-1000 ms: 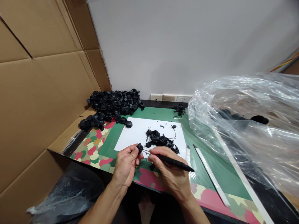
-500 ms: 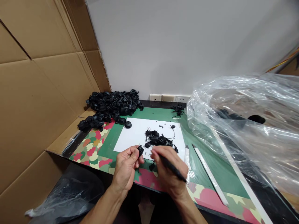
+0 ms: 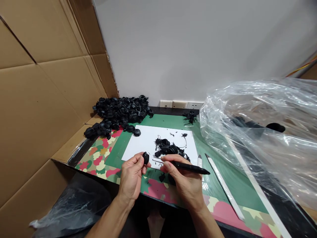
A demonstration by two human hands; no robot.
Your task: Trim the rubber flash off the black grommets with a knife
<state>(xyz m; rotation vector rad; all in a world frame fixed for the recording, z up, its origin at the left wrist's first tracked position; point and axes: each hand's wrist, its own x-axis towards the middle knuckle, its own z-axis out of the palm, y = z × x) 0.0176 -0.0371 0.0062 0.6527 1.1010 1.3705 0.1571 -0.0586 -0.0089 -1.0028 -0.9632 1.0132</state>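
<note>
You have a small black ribbed part (image 3: 146,158) pinched between the thumb and fingers of your left hand (image 3: 131,175). It is rounded and dark all over, with close-set ridges curving around its side, and it sticks up just past your fingertips on the side facing your other hand. Your right hand (image 3: 189,185) pinches a black tool (image 3: 190,167) like a pen, its thin metal prongs pointing towards the part and ending just beside it, apart from it. Beyond your right fingers, a loose cluster of black pieces (image 3: 168,147) lies on a white sheet (image 3: 142,142) with small scraps around it. Farther off, beyond your left hand, is a big heap of similar black parts (image 3: 121,109), and to the right of your right hand lies a white stick (image 3: 224,188) with a dark tip

Half a second ago your right hand was blurred and the prongs could not be made out; now they show clearly. A second ago they reached right up to the part, while now there is a gap. The part has turned a little in your left fingers, showing more of its ridged side
</note>
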